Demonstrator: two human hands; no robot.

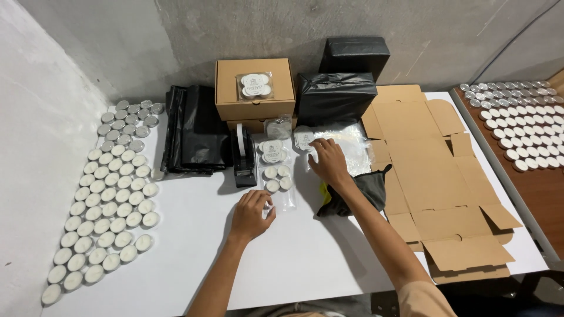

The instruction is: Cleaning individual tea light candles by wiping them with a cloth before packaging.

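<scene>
Left hand (251, 215) pinches a clear plastic bag of white tealights (278, 181); right hand (329, 163), fingers spread, presses a clear bag stack (346, 144)

You are wearing the only camera on your head, so it is looking steeply down and forward over the white tabletop (194, 246) toward the grey wall (235, 29) behind it. It is sitting close enough that your forearms are entering from the bottom edge, while still taking in the tabletop's full width from side to side.
</scene>
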